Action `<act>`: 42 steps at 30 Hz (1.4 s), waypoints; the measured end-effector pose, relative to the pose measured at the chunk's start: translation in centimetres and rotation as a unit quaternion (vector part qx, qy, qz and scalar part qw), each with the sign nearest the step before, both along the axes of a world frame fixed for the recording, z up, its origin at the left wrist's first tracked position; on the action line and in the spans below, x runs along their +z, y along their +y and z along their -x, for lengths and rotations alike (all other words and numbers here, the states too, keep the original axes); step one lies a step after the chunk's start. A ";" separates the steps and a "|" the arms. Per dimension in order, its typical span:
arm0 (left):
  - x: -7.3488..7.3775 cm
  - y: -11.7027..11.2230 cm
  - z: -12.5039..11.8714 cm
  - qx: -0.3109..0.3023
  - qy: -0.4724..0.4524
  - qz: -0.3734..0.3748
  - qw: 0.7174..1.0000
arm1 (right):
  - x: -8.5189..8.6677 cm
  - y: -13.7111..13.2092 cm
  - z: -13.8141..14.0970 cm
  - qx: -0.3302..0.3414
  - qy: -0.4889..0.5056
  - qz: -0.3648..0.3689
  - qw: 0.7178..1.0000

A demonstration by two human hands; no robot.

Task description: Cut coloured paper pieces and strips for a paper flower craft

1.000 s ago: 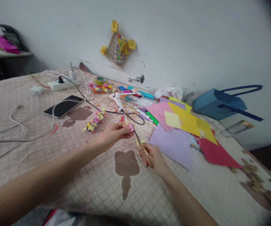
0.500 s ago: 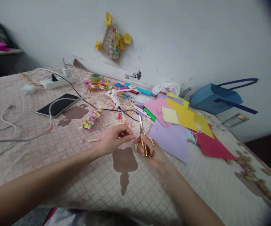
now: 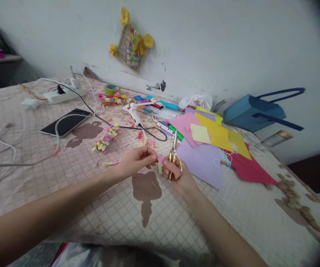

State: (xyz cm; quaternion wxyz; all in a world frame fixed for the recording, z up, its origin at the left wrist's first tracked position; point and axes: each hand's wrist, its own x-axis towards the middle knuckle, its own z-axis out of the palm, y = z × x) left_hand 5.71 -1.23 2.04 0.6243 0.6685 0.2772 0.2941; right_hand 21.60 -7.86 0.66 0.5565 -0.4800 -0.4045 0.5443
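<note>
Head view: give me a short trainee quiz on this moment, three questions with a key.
1. Which hand holds the scissors?
2. True or false: the phone lies left of the glue gun in this view.
3. Fill the gap: the sheet just right of the scissors is ____.

Key: 1. The right hand. 2. True. 3. Lilac.
</note>
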 end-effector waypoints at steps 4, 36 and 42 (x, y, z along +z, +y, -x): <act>-0.3 -0.3 -0.1 -0.003 0.012 0.080 0.997 | 0.0 -0.1 0.3 -0.002 -0.039 -0.006 0.999; -0.4 0.0 0.0 -0.035 0.005 0.124 0.992 | 0.5 -0.4 0.4 0.013 -0.082 0.005 0.997; -0.2 0.0 0.0 -0.037 0.023 0.115 0.992 | 0.6 -0.3 0.3 0.017 -0.106 0.008 0.994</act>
